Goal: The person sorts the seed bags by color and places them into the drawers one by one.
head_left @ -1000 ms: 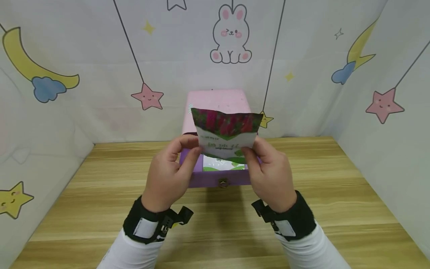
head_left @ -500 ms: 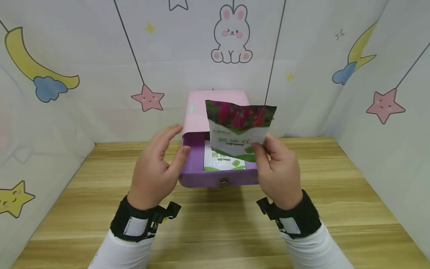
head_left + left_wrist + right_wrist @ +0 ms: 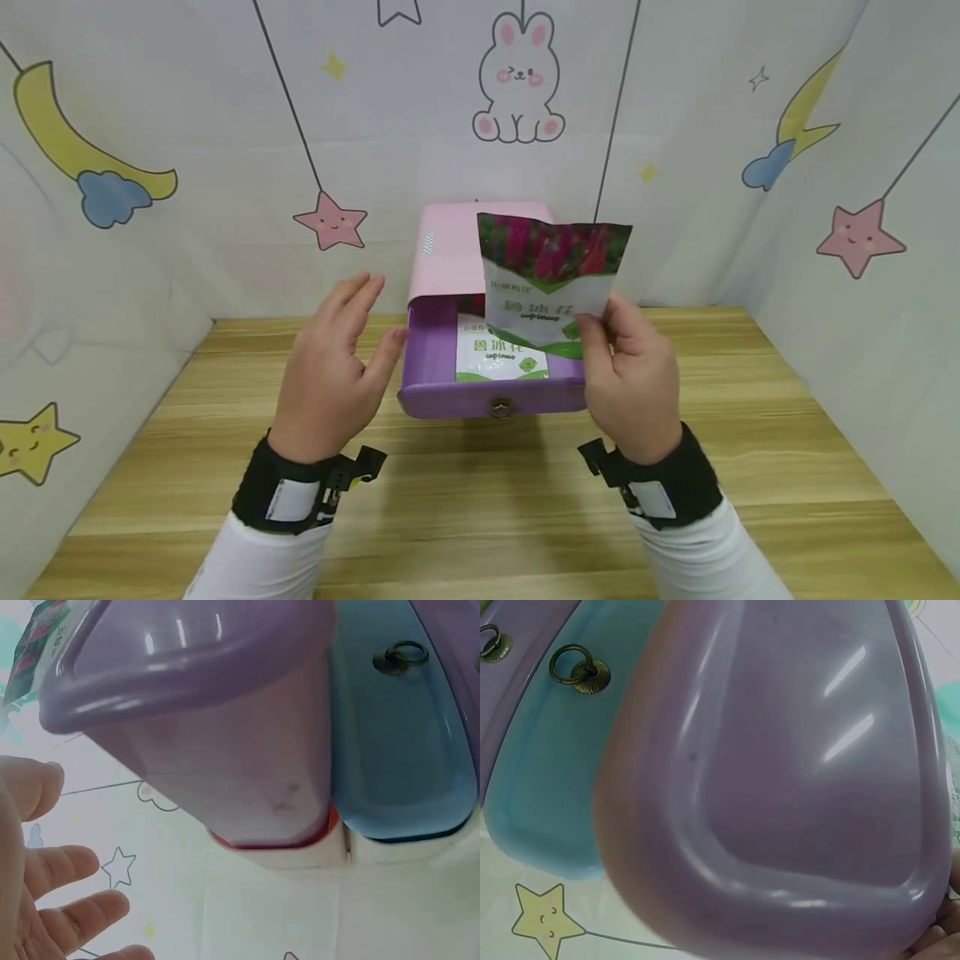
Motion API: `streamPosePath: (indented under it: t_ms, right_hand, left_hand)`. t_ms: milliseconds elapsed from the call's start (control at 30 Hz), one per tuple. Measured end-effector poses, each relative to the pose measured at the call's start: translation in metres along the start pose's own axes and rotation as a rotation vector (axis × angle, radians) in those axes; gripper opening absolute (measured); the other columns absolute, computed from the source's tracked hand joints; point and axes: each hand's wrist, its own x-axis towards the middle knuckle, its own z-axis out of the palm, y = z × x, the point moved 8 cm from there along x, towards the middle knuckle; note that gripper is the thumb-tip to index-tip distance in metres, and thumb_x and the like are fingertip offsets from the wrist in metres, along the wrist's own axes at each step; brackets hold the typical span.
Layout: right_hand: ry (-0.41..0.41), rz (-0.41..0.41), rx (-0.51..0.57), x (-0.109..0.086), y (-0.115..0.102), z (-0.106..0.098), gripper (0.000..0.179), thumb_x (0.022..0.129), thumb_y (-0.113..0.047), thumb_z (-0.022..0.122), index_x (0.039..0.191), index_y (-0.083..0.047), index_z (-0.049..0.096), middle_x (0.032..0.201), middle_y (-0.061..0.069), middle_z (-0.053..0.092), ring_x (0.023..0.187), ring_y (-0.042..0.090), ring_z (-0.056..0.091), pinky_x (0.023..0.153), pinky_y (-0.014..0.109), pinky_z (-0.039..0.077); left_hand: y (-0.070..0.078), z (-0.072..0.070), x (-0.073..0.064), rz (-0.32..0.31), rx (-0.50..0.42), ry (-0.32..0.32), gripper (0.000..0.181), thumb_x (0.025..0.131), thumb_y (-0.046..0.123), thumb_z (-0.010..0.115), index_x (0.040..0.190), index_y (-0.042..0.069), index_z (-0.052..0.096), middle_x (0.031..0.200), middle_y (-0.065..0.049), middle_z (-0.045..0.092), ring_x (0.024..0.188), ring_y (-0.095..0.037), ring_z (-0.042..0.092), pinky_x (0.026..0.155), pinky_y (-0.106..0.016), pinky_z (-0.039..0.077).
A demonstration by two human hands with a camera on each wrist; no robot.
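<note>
A flat seed packet [image 3: 551,287], white and green with red-pink flowers along its top, is pinched at its lower right by my right hand [image 3: 637,383]. It hangs over the pulled-out purple drawer [image 3: 431,354] in the head view. Inside that drawer lies a second packet [image 3: 498,364] of the same look, partly hidden by the first. My left hand [image 3: 322,383] hovers left of the drawer, fingers spread and holding nothing. The left wrist view shows this hand [image 3: 56,881] beside the drawer's side and a packet edge [image 3: 34,656] at top left.
The drawer belongs to a pink-topped cabinet [image 3: 453,254] against the patterned back cloth [image 3: 420,108]. Below it a blue drawer [image 3: 547,787] with a ring pull [image 3: 577,673] is closed. Wooden tabletop [image 3: 465,517] stretches out in front.
My left hand has let go of the packet and moved away to the left. The right hand has carried the packet up and right, uncovering more of the packet in the drawer.
</note>
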Motion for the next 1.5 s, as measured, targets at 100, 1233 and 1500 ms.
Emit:
streamPosePath:
  t_ms: [100,1233,1500]
  right_hand:
    - [0.002,0.006,0.005,0.0,0.001,-0.002,0.02,0.093,-0.005,0.056,0.11,-0.009,0.067,0.096,-0.002,0.068,0.067,0.014,0.057,0.047,0.021,0.038]
    - [0.077,0.131,0.019,-0.001,0.014,-0.011,0.057,0.09,-0.001,0.058,0.141,-0.021,0.042,0.075,0.011,0.058,0.05,0.016,0.042,0.041,0.016,0.035]
    - [0.056,0.202,0.122,-0.001,0.019,-0.011,0.04,0.091,-0.001,0.057,0.129,-0.015,0.056,0.115,0.008,0.063,0.091,0.019,0.06,0.073,0.021,0.053]
  left_hand:
    - [-0.005,0.0,-0.001,-0.018,0.024,-0.021,0.055,0.091,0.032,0.06,0.137,0.006,0.047,0.136,-0.016,0.046,0.118,-0.03,0.044,0.087,-0.063,0.04]
    - [-0.055,0.011,-0.016,-0.252,0.189,-0.279,0.07,0.095,0.055,0.04,0.146,0.008,0.031,0.15,-0.024,0.017,0.131,-0.046,0.005,0.103,-0.069,0.011]
    - [-0.061,0.014,-0.018,-0.275,0.199,-0.31,0.071,0.096,0.057,0.037,0.147,0.008,0.029,0.15,-0.026,0.015,0.132,-0.045,0.0,0.103,-0.069,0.008]
